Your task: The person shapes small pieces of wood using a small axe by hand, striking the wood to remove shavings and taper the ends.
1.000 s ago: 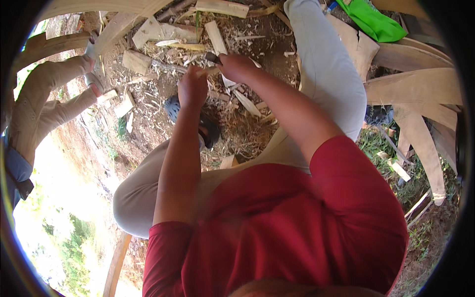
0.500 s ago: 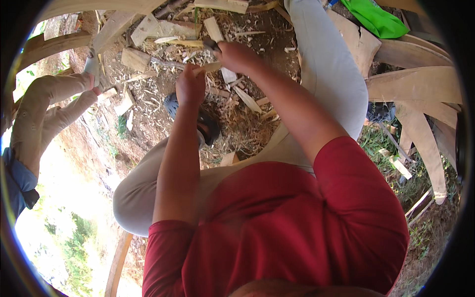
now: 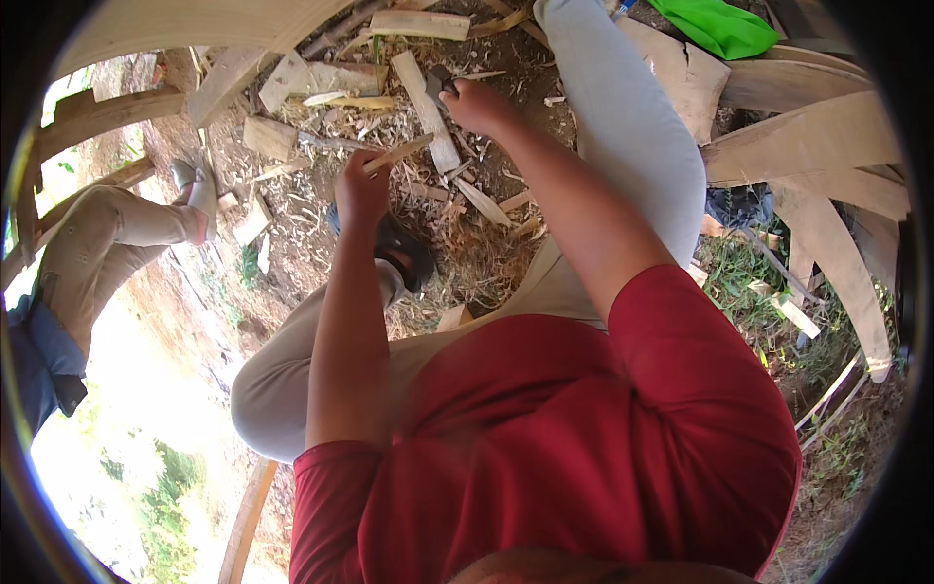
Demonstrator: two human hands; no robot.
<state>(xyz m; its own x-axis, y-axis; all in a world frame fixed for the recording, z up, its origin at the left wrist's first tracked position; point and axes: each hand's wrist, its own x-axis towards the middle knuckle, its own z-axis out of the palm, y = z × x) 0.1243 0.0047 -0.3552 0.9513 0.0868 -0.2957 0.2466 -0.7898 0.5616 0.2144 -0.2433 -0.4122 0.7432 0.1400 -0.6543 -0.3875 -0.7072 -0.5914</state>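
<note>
My left hand (image 3: 362,190) is closed around one end of a short, pale wooden stick (image 3: 403,152), whose free end slants up to the right. To the right and a little farther off, my right hand (image 3: 479,105) grips a hand tool with a dark, flat head (image 3: 440,82). Its handle is mostly hidden in my fist, so its exact kind is unclear. The tool and the stick are apart. Beneath them a flat, pale board (image 3: 424,109) lies on ground strewn with wood shavings (image 3: 467,234).
Several offcuts, among them a wood block (image 3: 270,138), lie beyond my hands. Curved planks (image 3: 808,141) are stacked at the right, below a bright green cloth (image 3: 720,27). Another person's trousered legs (image 3: 107,219) are at the left. My sandalled foot (image 3: 407,251) rests below my left hand.
My hands have drawn apart: the right one with the tool has moved up and right off the stick. The left hand has come slightly nearer, with the stick tilted up more. The view has shifted slightly.
</note>
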